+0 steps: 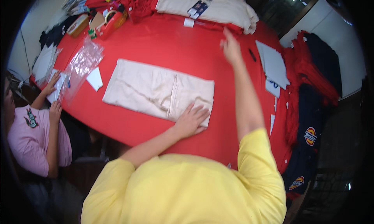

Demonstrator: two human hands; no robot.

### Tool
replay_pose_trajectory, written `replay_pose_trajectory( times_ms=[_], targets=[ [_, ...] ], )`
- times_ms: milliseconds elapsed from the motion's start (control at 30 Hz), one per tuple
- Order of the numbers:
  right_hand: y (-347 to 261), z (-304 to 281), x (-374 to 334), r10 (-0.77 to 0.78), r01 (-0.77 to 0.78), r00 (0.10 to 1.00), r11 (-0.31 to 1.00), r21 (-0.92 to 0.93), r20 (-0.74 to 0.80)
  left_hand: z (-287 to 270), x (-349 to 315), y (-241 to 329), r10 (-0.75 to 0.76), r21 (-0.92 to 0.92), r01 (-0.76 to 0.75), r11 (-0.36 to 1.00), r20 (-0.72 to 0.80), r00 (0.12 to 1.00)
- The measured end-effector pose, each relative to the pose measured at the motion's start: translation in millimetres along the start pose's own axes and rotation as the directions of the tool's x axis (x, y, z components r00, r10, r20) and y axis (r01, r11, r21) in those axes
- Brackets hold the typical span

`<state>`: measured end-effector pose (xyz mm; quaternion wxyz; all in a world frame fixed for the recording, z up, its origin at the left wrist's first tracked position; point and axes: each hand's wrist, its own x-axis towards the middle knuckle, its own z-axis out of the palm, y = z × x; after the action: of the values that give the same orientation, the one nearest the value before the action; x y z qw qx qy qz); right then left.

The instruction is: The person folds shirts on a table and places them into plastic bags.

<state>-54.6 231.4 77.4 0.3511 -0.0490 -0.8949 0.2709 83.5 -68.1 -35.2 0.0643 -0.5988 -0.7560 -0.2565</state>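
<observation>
Broadly, the red table (163,39) spreads around the folded cream cloth (134,83) — its near right corner under the left hand (191,120), flat, fingers slightly parted, gripping nothing. Past the cloth's far right corner, the right hand (231,48) extends toward a cream pile (230,9), forefinger out — blur hides whether it holds anything. Left of the cloth: a clear bag (86,54), a person (39,142). Right: grey cards (271,62), navy clothes (307,115), a pale wall (325,23).
</observation>
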Motion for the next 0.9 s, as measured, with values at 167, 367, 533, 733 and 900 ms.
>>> replay_pose_trajectory(
  times_ms=[167, 367, 533, 733, 900],
  targets=[
    [-46.1, -16.7, 89.1, 0.438, -0.519, 0.803, 0.848, 0.11, 0.404, 0.4, 5.1, 5.9, -0.054, 0.039, 0.054, 0.998, -0.001, 0.999],
    [-48.0, -44.4, -36.5, 0.287, -0.432, 0.369, 0.895, -0.11, 0.884, 8.5, -3.9, -5.7, -0.116, -0.234, 0.074, 0.969, -0.172, 0.978],
    [-39.4, -47.8, -171.6, 0.261, -0.819, 0.386, 0.539, 0.199, 0.885, 0.1, 0.6, -2.0, -0.251, -0.486, 0.092, 0.869, -0.274, 0.929],
    [-40.3, -25.3, -189.7, 0.268, -0.759, 0.595, 0.497, 0.42, 0.758, -0.5, -3.3, -7.8, -0.236, -0.487, 0.075, 0.87, -0.279, 0.931],
    [-39.9, -11.5, -163.3, 0.386, -0.591, 0.742, 0.762, 0.263, 0.548, -3.8, 1.2, -3.3, -0.207, -0.419, 0.072, 0.905, -0.286, 0.936]
  ],
)
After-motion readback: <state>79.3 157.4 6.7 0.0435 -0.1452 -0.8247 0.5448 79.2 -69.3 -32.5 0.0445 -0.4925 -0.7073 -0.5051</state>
